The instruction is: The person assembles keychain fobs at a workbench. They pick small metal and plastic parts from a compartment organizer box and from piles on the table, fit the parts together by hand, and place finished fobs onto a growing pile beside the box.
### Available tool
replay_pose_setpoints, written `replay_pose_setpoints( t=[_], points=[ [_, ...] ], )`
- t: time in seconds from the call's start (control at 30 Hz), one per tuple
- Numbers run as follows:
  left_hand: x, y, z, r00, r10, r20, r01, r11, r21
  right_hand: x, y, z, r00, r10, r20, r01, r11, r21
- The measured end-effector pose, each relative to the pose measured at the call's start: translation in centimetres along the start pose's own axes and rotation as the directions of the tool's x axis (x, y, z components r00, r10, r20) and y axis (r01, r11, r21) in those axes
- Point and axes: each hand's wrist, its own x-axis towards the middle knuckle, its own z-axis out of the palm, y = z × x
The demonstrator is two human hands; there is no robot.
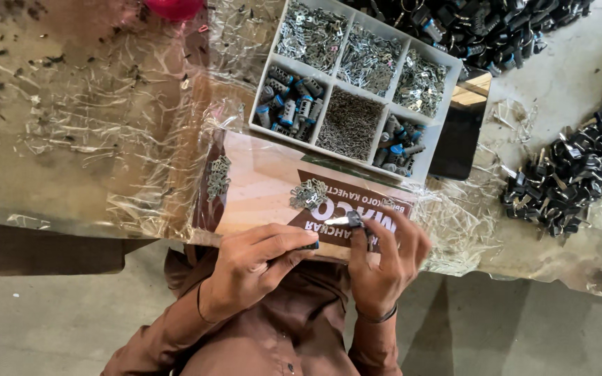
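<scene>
Your right hand [384, 261] pinches a small metal-and-black part [348, 221] between thumb and fingertips, just above the near edge of the cardboard sheet [259, 188]. Your left hand [256, 268] is closed on a small dark piece [310, 245] just beside it. Ahead of the part lies a little heap of silver clips [308, 193], with a second cluster [218, 177] off to the left. Beyond stands a white divided tray [433, 132] of metal bits and blue-tipped cylinders. Black parts [573, 174] are piled at right and behind the tray. Crinkled clear plastic [92, 132] covers the worn table; grey floor lies below.
</scene>
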Motion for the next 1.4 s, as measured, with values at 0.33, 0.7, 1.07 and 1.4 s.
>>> replay_pose_setpoints(
  t=[0.33, 0.7, 1.07, 1.4],
  points=[
    [0.1, 0.0, 0.1, 1.0, -0.012, 0.027, 0.013, 1.0, -0.021, 0.9, 0.1, 0.3, 0.978, -0.208, 0.023, 0.204, 0.972, 0.12],
    [0.4, -0.1, -0.4, 0.999, -0.02, 0.026, 0.024, 0.986, -0.162, -1.7, 0.3, -0.4, 0.948, 0.165, 0.272, -0.313, 0.337, 0.888],
    [0.1, -0.4, -1.4, 0.998, -0.016, 0.068, 0.026, 0.989, -0.144, 2.4, -0.5, -2.9, 0.891, -0.065, 0.449, -0.262, 0.734, 0.626],
    [-1.0, -1.0, -1.4, 1.0, 0.007, 0.005, -0.007, 0.99, -0.139, 3.1, -3.7, -2.0, 0.891, -0.162, 0.424, -0.212, 0.678, 0.704]
  ],
)
